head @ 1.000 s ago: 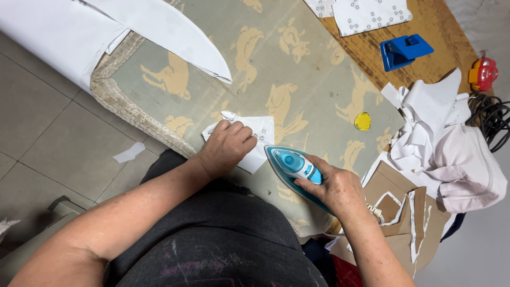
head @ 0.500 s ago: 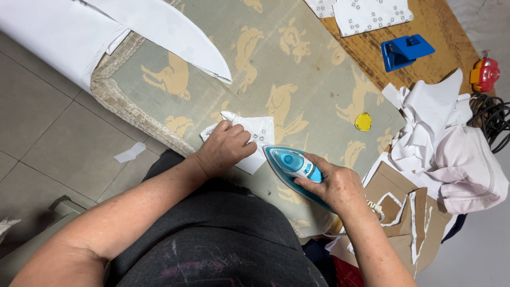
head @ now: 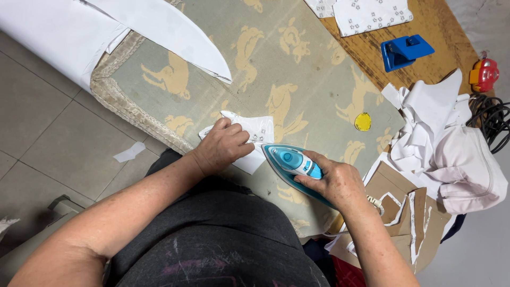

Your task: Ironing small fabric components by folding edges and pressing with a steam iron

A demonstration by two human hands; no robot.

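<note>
bare forearms, no sleeves, dk grey top w/ faint pinkish smudges

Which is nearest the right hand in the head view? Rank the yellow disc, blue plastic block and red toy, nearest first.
From the right hand:
1. Yellow disc, on the patterned mat just beyond it.
2. Blue plastic block, farther on the wooden tabletop.
3. Red toy, at the far right edge.
</note>
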